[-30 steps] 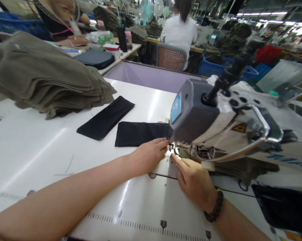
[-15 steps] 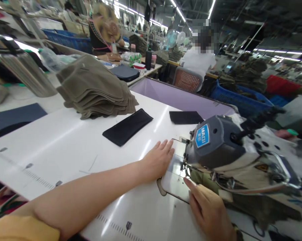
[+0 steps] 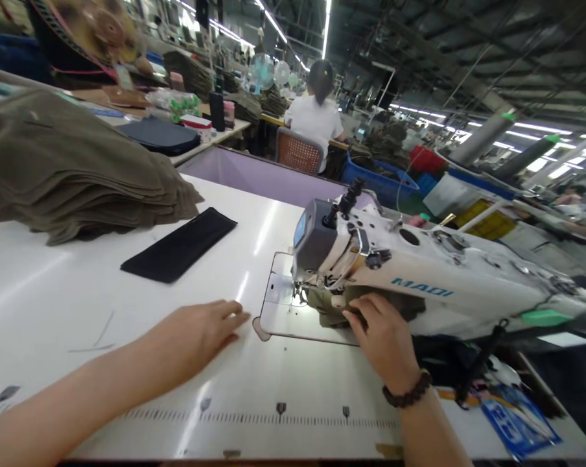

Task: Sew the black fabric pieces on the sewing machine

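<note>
My left hand (image 3: 203, 334) hovers over or rests on the white table, left of the sewing machine (image 3: 395, 272). Its fingers are loosely bent and apart, with nothing in them. By the machine's needle area, my right hand (image 3: 383, 337) has thumb and forefinger close together at an olive fabric piece (image 3: 325, 308) lying under the machine arm. Part of that fabric is hidden behind the hand and the arm. The metal needle plate (image 3: 283, 318) lies bare in front of the needle. A folded black fabric piece (image 3: 181, 245) lies farther back on the table.
A tall stack of olive fabric pieces (image 3: 89, 172) stands at the left. Behind the table runs a lilac bin (image 3: 254, 178). A person in white (image 3: 312, 120) sits beyond it. A blue packet (image 3: 519, 421) lies at the lower right.
The view has swung right. My left hand has left the needle plate and moved left. My right hand has shifted from the plate's front to the olive fabric.
</note>
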A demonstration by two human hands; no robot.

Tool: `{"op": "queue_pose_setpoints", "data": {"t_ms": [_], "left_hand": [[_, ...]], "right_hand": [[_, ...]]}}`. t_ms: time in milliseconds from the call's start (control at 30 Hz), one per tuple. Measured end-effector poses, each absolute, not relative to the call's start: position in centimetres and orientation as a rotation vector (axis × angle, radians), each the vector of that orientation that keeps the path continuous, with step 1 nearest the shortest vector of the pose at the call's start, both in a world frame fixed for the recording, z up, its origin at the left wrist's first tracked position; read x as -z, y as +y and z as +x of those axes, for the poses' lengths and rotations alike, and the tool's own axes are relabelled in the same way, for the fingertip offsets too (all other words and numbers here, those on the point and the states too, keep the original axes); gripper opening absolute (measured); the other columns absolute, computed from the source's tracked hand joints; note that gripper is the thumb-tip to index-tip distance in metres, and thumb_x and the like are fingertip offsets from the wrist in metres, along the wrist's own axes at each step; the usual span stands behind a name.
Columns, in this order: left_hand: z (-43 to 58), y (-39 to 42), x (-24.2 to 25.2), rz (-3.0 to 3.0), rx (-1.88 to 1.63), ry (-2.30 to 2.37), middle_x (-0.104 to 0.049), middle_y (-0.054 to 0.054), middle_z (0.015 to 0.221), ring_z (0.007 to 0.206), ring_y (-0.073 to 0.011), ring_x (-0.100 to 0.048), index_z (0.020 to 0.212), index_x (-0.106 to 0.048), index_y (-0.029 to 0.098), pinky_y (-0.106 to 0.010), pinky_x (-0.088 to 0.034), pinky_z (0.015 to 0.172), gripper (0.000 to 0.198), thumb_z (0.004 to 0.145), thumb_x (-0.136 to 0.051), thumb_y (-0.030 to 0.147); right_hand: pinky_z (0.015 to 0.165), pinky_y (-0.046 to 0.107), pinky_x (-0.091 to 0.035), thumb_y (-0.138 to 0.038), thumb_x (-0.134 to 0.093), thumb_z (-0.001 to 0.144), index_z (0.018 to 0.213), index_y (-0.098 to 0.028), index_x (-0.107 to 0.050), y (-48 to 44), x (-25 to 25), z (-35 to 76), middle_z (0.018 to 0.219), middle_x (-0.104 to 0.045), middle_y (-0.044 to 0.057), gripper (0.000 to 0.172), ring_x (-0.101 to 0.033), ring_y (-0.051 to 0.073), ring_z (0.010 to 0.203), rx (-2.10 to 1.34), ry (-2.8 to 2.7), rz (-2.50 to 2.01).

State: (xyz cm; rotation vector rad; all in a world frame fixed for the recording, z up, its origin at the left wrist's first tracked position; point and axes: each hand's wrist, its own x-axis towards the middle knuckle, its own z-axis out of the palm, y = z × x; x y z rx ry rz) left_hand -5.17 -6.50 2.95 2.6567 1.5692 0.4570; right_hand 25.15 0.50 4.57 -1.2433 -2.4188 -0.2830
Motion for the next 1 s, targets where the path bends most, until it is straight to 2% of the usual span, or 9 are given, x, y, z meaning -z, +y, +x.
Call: {"op": "queue_pose_setpoints", "data": {"t_ms": [100,200,300,367,433,567,733,867,1000], "left_hand": [[-9.4,-5.5,-2.6,2.491,-0.239,2.179,-0.060,-0.011,0.101,0.062,-0.0176,-0.058,0.112,-0.053,0.014,-0.026,-0.041,0.048,0.037,0.090,-0.028,0.030],[-12.9,-3.3,-1.2,2.323,-0.049,2.410,-0.059,-0.016,0.093,0.064,-0.0220,-0.057,0.109,-0.055,0.006,-0.032,-0.045,0.054,0.043,0.087,-0.032,0.035],[-13.4,-0.6,0.2,2.341,-0.290,2.175,-0.053,-0.021,0.111,0.092,-0.0284,-0.056,0.113,-0.051,0.002,-0.040,-0.045,0.080,0.046,0.085,-0.031,0.032],[-12.2,0.6,0.6,2.391,-0.395,2.048,-0.038,-0.019,0.131,0.108,-0.0283,-0.049,0.121,-0.044,0.005,-0.039,-0.039,0.091,0.049,0.086,-0.026,0.033],[-10.6,0.9,0.5,2.455,-0.459,1.933,-0.028,-0.014,0.139,0.117,-0.0279,-0.042,0.126,-0.041,0.011,-0.040,-0.035,0.097,0.050,0.087,-0.024,0.037],[-8.2,-1.0,-0.3,2.540,-0.520,1.703,-0.028,-0.009,0.140,0.118,-0.0267,-0.041,0.127,-0.041,0.018,-0.042,-0.036,0.097,0.047,0.089,-0.026,0.040],[-6.2,-4.1,-1.5,2.603,-0.457,1.525,-0.038,-0.009,0.135,0.114,-0.0231,-0.047,0.125,-0.043,0.021,-0.038,-0.041,0.094,0.042,0.089,-0.031,0.039],[-4.2,-5.0,-2.1,2.661,-0.443,1.434,-0.043,-0.009,0.131,0.113,-0.0226,-0.048,0.124,-0.044,0.022,-0.038,-0.042,0.093,0.038,0.089,-0.034,0.032],[-3.1,-5.5,-2.2,2.707,-0.447,1.385,-0.044,-0.009,0.130,0.116,-0.0230,-0.045,0.124,-0.045,0.021,-0.039,-0.042,0.094,0.037,0.088,-0.037,0.023]], "right_hand": [[0.071,0.033,-0.043,-0.020,-0.059,0.078,0.079,-0.016,-0.057,0.7,-4.1,24.8,0.083,-0.058,0.007,0.005,-0.053,0.022,0.080,0.299,-2.400,-1.339],[0.073,0.034,-0.041,-0.023,-0.064,0.074,0.080,-0.016,-0.056,1.1,-4.0,24.3,0.085,-0.058,0.008,0.012,-0.052,0.023,0.085,0.306,-2.419,-1.479],[0.071,0.032,-0.039,-0.020,-0.065,0.072,0.076,-0.017,-0.057,1.4,-4.0,23.8,0.082,-0.058,0.006,0.010,-0.053,0.023,0.082,0.249,-2.467,-1.589],[0.069,0.031,-0.038,-0.017,-0.063,0.074,0.072,-0.017,-0.057,1.5,-4.0,23.5,0.078,-0.059,0.005,0.006,-0.054,0.021,0.076,0.199,-2.477,-1.602],[0.068,0.029,-0.037,-0.015,-0.058,0.077,0.069,-0.017,-0.058,1.5,-4.0,23.4,0.076,-0.059,0.005,0.009,-0.054,0.019,0.074,0.147,-2.459,-1.606],[0.065,0.024,-0.037,-0.016,-0.047,0.083,0.066,-0.017,-0.060,1.7,-4.3,24.1,0.076,-0.060,0.004,0.021,-0.055,0.015,0.071,-0.030,-2.372,-1.600],[0.061,0.021,-0.038,-0.020,-0.043,0.082,0.068,-0.017,-0.063,2.5,-5.0,25.9,0.071,-0.063,0.002,0.025,-0.057,0.013,0.066,-0.321,-2.236,-1.545],[0.056,0.020,-0.038,-0.021,-0.045,0.075,0.057,-0.016,-0.061,3.3,-4.7,26.4,0.060,-0.062,0.001,0.025,-0.057,0.013,0.060,-0.493,-2.167,-1.523],[0.048,0.020,-0.036,-0.025,-0.042,0.075,0.060,-0.015,-0.062,4.1,-4.2,26.4,0.053,-0.060,0.000,0.026,-0.052,0.012,0.049,-0.595,-2.062,-1.548]]}}
